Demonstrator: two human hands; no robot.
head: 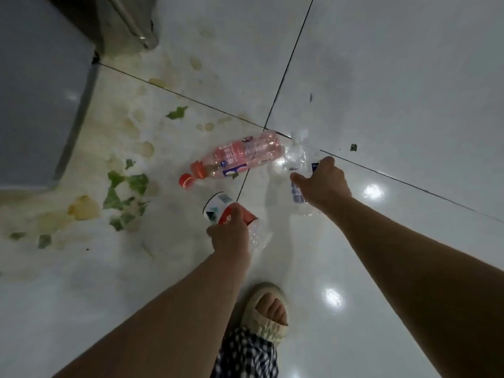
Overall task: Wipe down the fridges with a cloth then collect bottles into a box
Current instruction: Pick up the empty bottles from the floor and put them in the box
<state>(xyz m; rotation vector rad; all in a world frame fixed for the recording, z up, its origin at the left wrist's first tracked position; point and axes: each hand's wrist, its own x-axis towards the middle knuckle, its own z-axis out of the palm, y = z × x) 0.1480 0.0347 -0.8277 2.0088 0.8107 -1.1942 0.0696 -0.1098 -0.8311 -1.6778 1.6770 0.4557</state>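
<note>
Stained floor point(381, 77), leaf scraps point(131, 186), pink bottle point(240, 156)

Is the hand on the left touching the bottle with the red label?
Touching. The head view shows the left hand with its fingers curled over the red-label bottle, thumb on the label, no gap between them.

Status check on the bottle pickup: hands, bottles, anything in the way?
Left hand grips red-label bottle. Right hand grips clear bottle. Pink bottle lies on floor, untouched. Green scraps and stains beside fridge; box not in view.
</note>
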